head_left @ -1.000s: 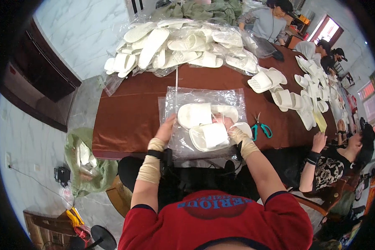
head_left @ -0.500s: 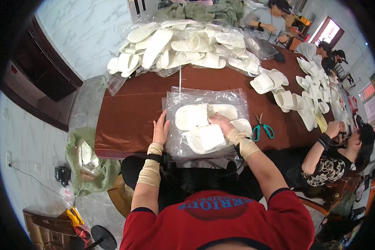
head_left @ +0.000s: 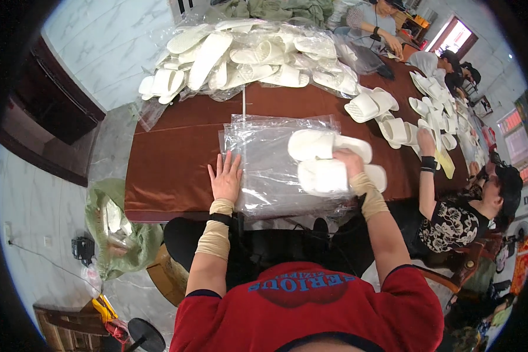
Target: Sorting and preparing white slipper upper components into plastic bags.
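My left hand (head_left: 224, 178) lies flat with fingers spread at the left edge of a stack of clear plastic bags (head_left: 264, 170). Over the right part of that stack, my right hand (head_left: 349, 162) grips a pair of white slippers, its fingers hidden between them. The far slipper (head_left: 311, 145) and the near slipper (head_left: 322, 177) sit side by side, toes pointing left. Both slippers look slightly blurred. They extend past the bags' right edge, over the brown cloth. The teal-handled scissors are hidden now.
A heap of bagged white slippers (head_left: 211, 58) covers the table's far side. Loose slippers (head_left: 366, 105) run along the right, where a co-worker's hand (head_left: 426, 141) reaches in. Brown cloth (head_left: 170, 158) covers the table. A green sack (head_left: 141, 246) stands on the floor at left.
My right hand has moved the slipper pair rightward from the middle of the bags. My left fingers have spread flatter. The co-worker's hand at right has reached toward the loose slippers.
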Motion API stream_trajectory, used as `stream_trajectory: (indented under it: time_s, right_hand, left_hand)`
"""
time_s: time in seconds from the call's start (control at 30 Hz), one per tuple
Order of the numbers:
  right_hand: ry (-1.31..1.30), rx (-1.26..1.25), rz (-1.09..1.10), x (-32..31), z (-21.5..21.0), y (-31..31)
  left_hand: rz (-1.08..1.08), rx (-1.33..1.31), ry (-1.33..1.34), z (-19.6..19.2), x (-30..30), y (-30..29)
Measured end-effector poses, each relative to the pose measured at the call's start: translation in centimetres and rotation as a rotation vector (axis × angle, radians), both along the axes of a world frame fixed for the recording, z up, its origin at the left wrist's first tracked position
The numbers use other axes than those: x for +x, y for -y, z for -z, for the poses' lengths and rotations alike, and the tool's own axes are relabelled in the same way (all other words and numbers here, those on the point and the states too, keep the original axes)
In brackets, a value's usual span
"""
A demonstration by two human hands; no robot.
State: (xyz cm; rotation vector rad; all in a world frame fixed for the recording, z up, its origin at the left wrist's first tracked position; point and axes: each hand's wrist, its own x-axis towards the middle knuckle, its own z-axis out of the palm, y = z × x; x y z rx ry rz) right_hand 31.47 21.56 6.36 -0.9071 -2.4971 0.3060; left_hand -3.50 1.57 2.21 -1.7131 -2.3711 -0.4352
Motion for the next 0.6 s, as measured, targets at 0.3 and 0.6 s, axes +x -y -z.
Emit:
stream_trajectory:
  time_s: [0.3,0.6]
  right_hand:
    - [-0.359,0.058,0.455,10.1,-5.8,-2.6]
    - [-0.446,-0.027,-0.107,-8.1,-10.3,4.7]
  left_hand:
    - [-0.018,-0.004,-0.008,0.0,-0.1,0.2]
    - [-0.031,-0.026,-0.005,0.3,-0.1,0.2]
